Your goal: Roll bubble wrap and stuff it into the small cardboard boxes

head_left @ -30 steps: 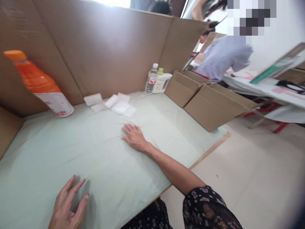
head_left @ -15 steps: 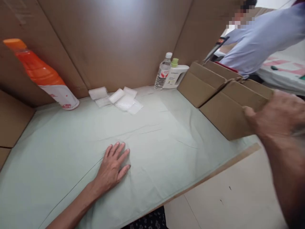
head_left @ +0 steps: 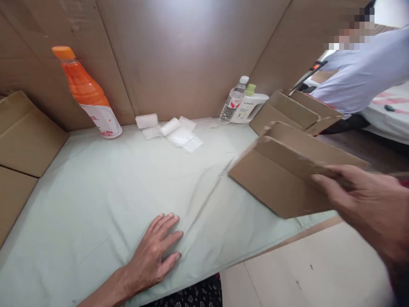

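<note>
**Desk:** What do you have on the head view?

**Operator:** I've got the right hand (head_left: 367, 204) closed on a brown cardboard box (head_left: 277, 179), with the fingers (head_left: 329, 181) curled over the top edge of its near wall. The box is open-topped and tilted. It sits at the right side of the table, over the edge of the pale green cloth (head_left: 96, 183). It's blurred, so I can't tell whether its underside touches the cloth.

**Desk:** And the left?

**Operator:** The left hand (head_left: 156, 251) lies flat, palm down, with the fingers spread on the cloth near the front edge. It holds nothing and is well apart from the box.

**Desk:** What else is around?

**Operator:** A second brown cardboard carton (head_left: 294, 113) stands just behind the held box. At the back there's a clear plastic water bottle with a white cap (head_left: 234, 102), touching or just beside a white plastic jug with a green cap (head_left: 249, 106). A cluster of small white wrapped packets (head_left: 172, 130) lies mid-back. A tall orange bottle with a white label (head_left: 86, 96) leans against the brown cardboard wall (head_left: 191, 55) at the back left. Flat cardboard sheets (head_left: 25, 136) sit on the far left.

**Desk:** Anyone nearby?

**Operator:** There's another person in a light blue sleeve (head_left: 367, 72) beyond the cartons on the right, well apart from my hands.
</note>
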Action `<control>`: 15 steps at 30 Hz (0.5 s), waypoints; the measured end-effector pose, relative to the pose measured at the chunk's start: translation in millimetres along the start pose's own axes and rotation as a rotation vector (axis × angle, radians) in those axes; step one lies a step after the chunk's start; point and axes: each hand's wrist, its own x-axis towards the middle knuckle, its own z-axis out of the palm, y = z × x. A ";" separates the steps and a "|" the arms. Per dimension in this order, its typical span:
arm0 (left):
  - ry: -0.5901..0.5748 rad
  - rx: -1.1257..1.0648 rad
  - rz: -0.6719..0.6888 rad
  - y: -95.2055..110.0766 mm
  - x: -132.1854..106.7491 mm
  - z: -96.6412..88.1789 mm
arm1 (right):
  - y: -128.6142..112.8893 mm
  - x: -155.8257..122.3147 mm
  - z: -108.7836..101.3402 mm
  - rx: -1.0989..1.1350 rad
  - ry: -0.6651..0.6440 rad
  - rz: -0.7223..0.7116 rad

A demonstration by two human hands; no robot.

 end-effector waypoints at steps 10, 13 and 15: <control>0.417 -0.285 -0.606 -35.7 -35.4 -57.6 | -206.7 17.0 -9.9 0.618 -0.070 -0.474; 0.439 -0.332 -0.669 -38.5 -43.7 -64.0 | -191.6 4.8 3.1 0.759 0.070 -0.092; 0.444 -0.351 -0.674 -39.5 -42.0 -64.6 | -176.7 -7.5 23.8 0.834 -0.023 0.153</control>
